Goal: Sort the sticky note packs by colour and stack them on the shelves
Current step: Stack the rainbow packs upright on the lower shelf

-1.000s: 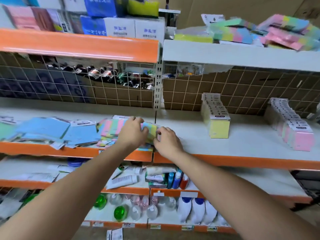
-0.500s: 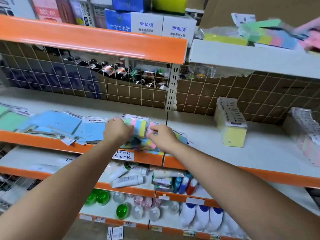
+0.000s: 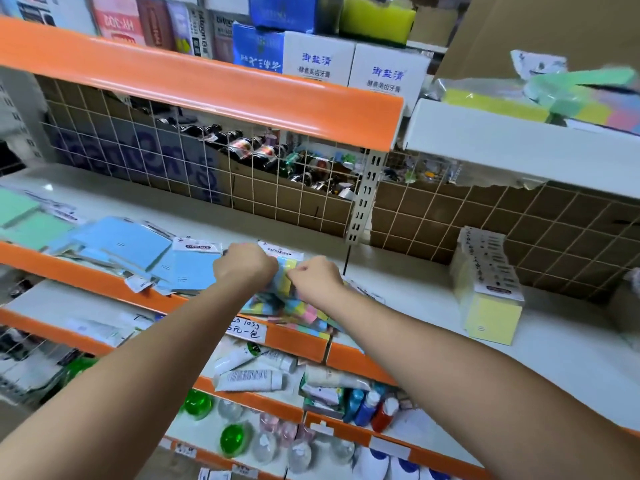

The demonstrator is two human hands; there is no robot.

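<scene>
Both my hands hold a multicolour sticky note pack (image 3: 286, 271) upright above a loose pile of multicolour packs (image 3: 304, 315) at the front of the middle shelf (image 3: 415, 289). My left hand (image 3: 245, 265) grips its left side and my right hand (image 3: 317, 277) pinches its right side. Blue packs (image 3: 138, 249) lie scattered to the left, with green packs (image 3: 24, 220) beyond them. A neat row of yellow packs (image 3: 491, 292) stands on the shelf to the right.
The top right shelf (image 3: 519, 147) carries loose multicolour and yellow packs (image 3: 568, 102). Boxes of toothpaste (image 3: 318, 64) line the orange top shelf. Tubes and bottles (image 3: 263, 375) fill the lower shelves. A wire grid (image 3: 242, 188) backs the middle shelf.
My hands have lifted one multicolour pack off the pile and closed in on it. The camera has swung left and nearer, so the pink row at the right has left the view.
</scene>
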